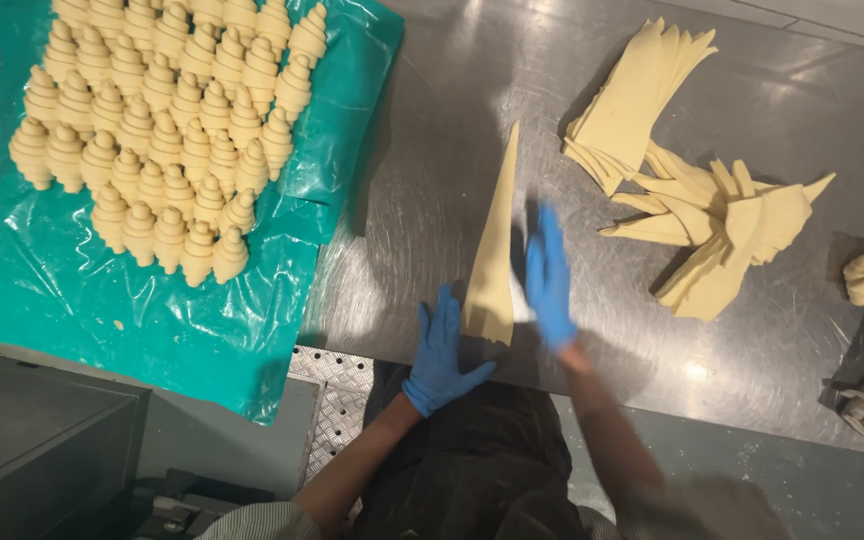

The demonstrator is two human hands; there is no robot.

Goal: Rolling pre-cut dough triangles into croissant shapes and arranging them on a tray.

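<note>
Here, dough triangle (493, 255) lay on steel desk (422, 180), wide end between left hand (439, 352) and right hand (549, 280); fingers flat, spread, gripping nothing. Risked stretching thin, tearing at tip, judged from uneven pressure.

The rolled croissants (157, 120) run off the top edge — the right hand (549, 280) is motion-blurred.

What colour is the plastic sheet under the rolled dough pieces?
Teal green plastic sheet, seen in the head view.
</note>
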